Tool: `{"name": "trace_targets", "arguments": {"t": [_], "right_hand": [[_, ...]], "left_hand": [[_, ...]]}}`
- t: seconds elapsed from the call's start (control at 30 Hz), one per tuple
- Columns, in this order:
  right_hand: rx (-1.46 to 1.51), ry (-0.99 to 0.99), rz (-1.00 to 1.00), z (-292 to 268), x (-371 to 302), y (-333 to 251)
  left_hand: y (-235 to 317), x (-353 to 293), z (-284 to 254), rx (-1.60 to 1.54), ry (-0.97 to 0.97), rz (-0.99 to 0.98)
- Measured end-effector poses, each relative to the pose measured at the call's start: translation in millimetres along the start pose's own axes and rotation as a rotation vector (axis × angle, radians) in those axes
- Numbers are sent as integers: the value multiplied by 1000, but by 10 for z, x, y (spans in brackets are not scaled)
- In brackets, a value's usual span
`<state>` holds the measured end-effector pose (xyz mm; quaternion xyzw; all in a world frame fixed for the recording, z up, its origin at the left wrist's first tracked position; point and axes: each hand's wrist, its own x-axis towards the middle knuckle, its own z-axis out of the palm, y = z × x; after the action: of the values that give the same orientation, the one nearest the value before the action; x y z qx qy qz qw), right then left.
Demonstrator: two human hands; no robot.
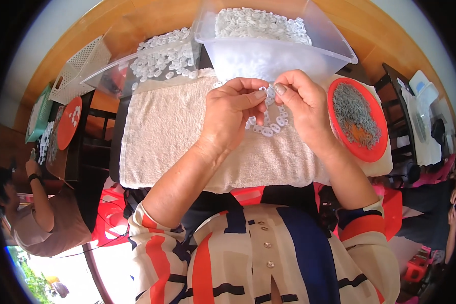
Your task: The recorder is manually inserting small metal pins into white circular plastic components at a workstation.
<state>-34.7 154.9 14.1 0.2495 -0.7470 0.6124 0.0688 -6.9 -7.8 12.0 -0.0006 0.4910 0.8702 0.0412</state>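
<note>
A strand of small white oval plastic links (267, 130) hangs in a loop below my hands, over the beige towel (162, 131). My left hand (223, 114) is closed in a pinch, with a white link showing at the thumb and fingertip. Close beside it, my right hand (306, 104) also pinches thumb against fingers near the top of the strand. What sits between the right fingertips is too small to make out. A red oval tray (374, 152) of many small grey pin-like pieces (354, 114) lies to the right of my right hand.
Beyond my hands stands a large translucent bin (268, 53) with many white links. Left of it, a clear box (106, 76) lies tilted, with more links spread inside. A white perforated basket (78, 71) is farther left. People work at tables on both sides.
</note>
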Motion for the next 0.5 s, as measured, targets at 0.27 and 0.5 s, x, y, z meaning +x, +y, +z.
{"name": "trace_targets", "arguments": {"t": [0.27,0.5], "right_hand": [[62,8,-12,32,-29,38],[2,8,-32,37,-40,52]], "left_hand": [[-32,0,23,5,11,25],[-57,-10,41,22,25,54]]}}
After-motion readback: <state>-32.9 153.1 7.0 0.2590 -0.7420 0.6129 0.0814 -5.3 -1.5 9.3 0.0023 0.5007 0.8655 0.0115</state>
